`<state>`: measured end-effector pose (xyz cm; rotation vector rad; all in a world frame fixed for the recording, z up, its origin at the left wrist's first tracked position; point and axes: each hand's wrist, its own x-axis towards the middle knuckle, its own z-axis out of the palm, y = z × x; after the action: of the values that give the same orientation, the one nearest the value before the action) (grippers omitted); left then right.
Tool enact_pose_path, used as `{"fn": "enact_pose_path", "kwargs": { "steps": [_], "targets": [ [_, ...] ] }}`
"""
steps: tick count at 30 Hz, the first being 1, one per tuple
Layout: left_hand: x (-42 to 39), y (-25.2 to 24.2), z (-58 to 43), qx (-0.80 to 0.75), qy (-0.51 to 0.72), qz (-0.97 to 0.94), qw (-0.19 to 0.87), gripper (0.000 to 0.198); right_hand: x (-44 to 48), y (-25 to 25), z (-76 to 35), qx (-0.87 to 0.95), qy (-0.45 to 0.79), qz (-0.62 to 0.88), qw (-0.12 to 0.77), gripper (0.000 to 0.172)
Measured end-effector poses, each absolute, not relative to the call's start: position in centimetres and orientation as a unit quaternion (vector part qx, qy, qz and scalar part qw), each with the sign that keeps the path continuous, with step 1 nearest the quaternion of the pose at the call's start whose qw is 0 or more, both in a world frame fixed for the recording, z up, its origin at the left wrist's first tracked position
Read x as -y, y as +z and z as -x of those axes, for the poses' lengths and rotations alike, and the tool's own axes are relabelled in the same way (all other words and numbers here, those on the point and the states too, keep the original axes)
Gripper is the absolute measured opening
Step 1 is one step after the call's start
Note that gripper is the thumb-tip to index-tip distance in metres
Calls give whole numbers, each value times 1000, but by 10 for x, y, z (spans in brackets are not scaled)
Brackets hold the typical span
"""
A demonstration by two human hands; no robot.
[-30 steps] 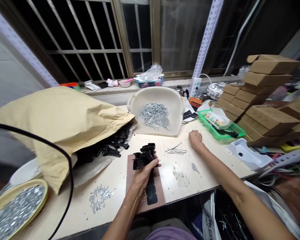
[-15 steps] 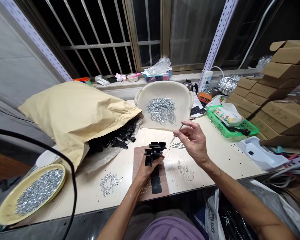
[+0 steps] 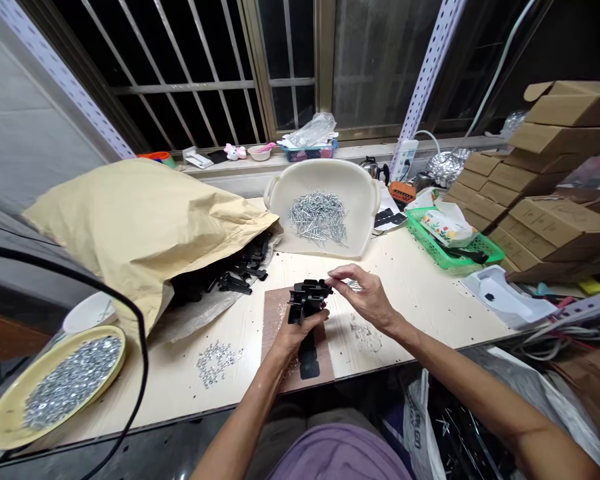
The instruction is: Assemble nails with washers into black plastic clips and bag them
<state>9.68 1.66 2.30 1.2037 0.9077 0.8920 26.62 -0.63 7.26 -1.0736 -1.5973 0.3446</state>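
A bundle of black plastic pieces (image 3: pixel 306 298) stands in the person's left hand (image 3: pixel 297 337), its long axis running roughly from 12 o'clock to 6 o'clock, with the top end pointing away from the person and tilted slightly to the left. A flat black strip (image 3: pixel 309 357) of the bundle runs down toward 6 o'clock below the hand, over a brown pad (image 3: pixel 276 327). The bundle sits at the top of the left palm, with the left fingers (image 3: pixel 313 319) curled around its lower part and clamped on it. The right hand (image 3: pixel 365 298) is at 3 o'clock from the bundle, with its thumb and fingertips (image 3: pixel 333 283) drawn close together and just at the bundle's right edge. Whether they pinch anything is too small to tell. Small silver nails (image 3: pixel 353 285) lie just beyond those fingertips on the pale table (image 3: pixel 420 300). At 12 o'clock, a cream tray (image 3: pixel 360 207) holds a heap of nails (image 3: pixel 318 217). At 10 o'clock, more black pieces (image 3: pixel 235 283) spill from a tan paper sack (image 3: pixel 130 227). At 8 o'clock lie loose washers (image 3: pixel 215 363), and a yellow plate (image 3: pixel 73 383) of washers sits further out.
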Motion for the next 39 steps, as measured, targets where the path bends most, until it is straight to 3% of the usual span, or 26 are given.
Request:
{"fn": "enact_pose_path", "kwargs": {
  "steps": [4, 8, 10, 15, 27, 32, 34, 37, 39],
  "targets": [
    [-10, 26, -96, -403, 404, -517, 638, 25, -9, 59, -299, 709, 80, 515, 475, 18],
    [-7, 29, -89, -411, 409, -540, 610, 25, -34, 21, -328, 759, -43, 631, 158, 19],
    [-9, 29, -87, -417, 389, -576, 586, 26, -42, 2, -332, 774, -52, 629, 52, 18],
    [-14, 22, -82, -410, 377, -612, 561, 29, -49, -17, -328, 789, -63, 611, 1, 19],
    [-19, 33, -89, -393, 421, -545, 609, 20, -55, -14, -335, 796, -72, 601, -8, 21],
    [-25, 29, -81, -392, 409, -622, 541, 19, -49, 6, -334, 792, -76, 605, 45, 21],
    [-27, 32, -79, -380, 407, -657, 508, 16, -42, 26, -329, 784, -74, 607, 102, 22],
    [-31, 36, -77, -356, 404, -691, 483, 14, -30, 66, -316, 778, -13, 564, 278, 23],
    [-35, 38, -78, -349, 398, -713, 461, 12, -23, 91, -305, 789, 28, 506, 349, 22]
  ]
}}
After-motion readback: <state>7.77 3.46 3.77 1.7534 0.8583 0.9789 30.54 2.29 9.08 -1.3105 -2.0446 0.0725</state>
